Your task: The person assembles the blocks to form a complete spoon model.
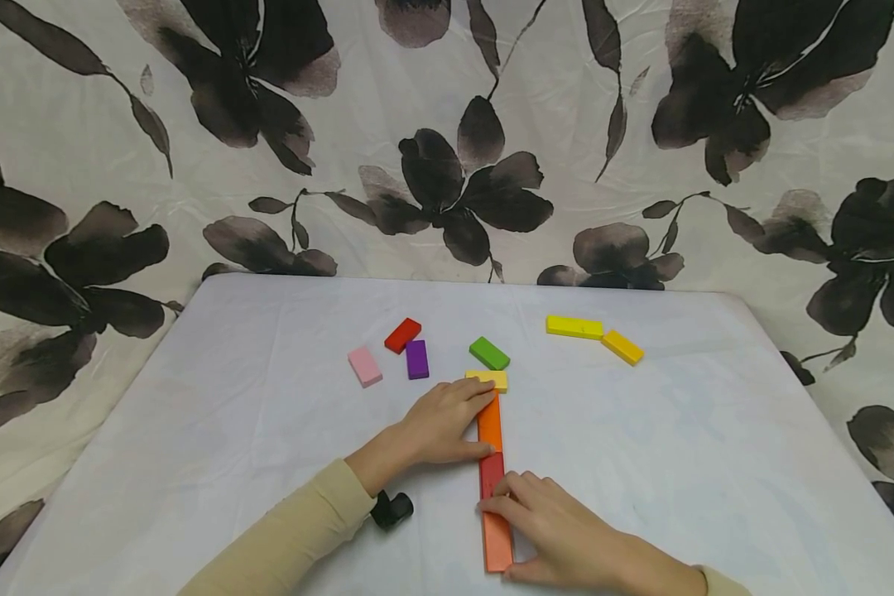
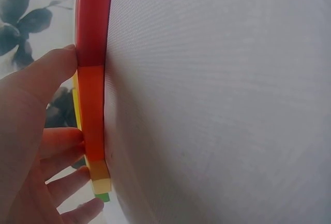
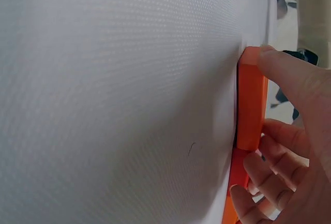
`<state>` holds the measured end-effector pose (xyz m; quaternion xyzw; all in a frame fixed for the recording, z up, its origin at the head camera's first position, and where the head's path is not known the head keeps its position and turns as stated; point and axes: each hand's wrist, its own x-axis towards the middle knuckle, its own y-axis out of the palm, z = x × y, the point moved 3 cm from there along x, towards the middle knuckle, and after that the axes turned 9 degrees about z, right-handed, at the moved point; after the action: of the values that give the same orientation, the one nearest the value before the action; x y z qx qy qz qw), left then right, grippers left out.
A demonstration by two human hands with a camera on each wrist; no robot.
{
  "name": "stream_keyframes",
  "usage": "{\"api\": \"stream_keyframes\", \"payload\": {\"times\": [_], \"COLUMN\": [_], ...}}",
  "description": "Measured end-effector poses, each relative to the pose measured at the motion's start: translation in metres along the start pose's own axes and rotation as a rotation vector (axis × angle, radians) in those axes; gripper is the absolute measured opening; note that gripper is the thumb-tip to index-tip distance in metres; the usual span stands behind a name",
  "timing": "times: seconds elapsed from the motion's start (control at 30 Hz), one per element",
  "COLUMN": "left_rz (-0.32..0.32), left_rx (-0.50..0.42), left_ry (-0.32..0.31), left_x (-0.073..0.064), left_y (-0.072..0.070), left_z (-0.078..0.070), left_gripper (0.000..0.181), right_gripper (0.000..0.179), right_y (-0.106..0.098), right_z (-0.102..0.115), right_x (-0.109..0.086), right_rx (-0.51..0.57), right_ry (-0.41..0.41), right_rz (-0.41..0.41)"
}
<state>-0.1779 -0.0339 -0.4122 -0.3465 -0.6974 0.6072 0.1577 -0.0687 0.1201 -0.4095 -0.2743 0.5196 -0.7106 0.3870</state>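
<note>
A row of flat wooden blocks runs away from me in the head view: a salmon-orange block [image 1: 497, 542] nearest, then a red block [image 1: 491, 470], an orange block [image 1: 490, 426] and a crosswise pale yellow block [image 1: 494, 378] at the far end. My left hand [image 1: 447, 424] lies along the orange block, thumb at its seam with the red one and fingertips near the yellow block. My right hand [image 1: 562, 534] holds the salmon-orange block, thumb at its near end and index finger across the other end. Beyond the row lies a green block [image 1: 489, 353].
Pink [image 1: 365, 367], dark red [image 1: 403, 335] and purple [image 1: 417, 360] blocks lie at the back left. Two yellow blocks, one longer [image 1: 574, 327] and one shorter [image 1: 622, 348], lie back right. A black object [image 1: 391, 511] shows beside the left sleeve. Floral cloth [image 1: 432, 190] hangs behind the white tabletop.
</note>
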Motion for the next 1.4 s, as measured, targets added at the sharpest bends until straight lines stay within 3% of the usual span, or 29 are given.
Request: {"api": "stream_keyframes", "payload": {"times": [0.3, 0.63, 1.07, 1.17, 1.4], "left_rz": [0.001, 0.004, 0.002, 0.004, 0.007], "left_rx": [-0.002, 0.002, 0.005, 0.007, 0.006], "left_ry": [0.002, 0.006, 0.003, 0.003, -0.003], "left_x": [0.001, 0.001, 0.001, 0.001, 0.0], "left_y": [0.0, 0.0, 0.001, 0.001, 0.0], "left_z": [0.001, 0.001, 0.0, 0.001, 0.0], "left_gripper": [0.073, 0.074, 0.073, 0.073, 0.074], "right_gripper": [0.057, 0.05, 0.051, 0.046, 0.039], "right_y": [0.001, 0.001, 0.0, -0.003, -0.018], "right_z": [0.0, 0.001, -0.003, -0.005, -0.011], "right_x": [0.001, 0.003, 0.0, -0.002, -0.004], "right_rx": [-0.013, 0.01, 0.011, 0.017, -0.01], "right_ry": [0.002, 0.029, 0.056, 0.048, 0.007], "right_rz": [-0.018, 0.039, 0.029, 0.006, -0.146]}}
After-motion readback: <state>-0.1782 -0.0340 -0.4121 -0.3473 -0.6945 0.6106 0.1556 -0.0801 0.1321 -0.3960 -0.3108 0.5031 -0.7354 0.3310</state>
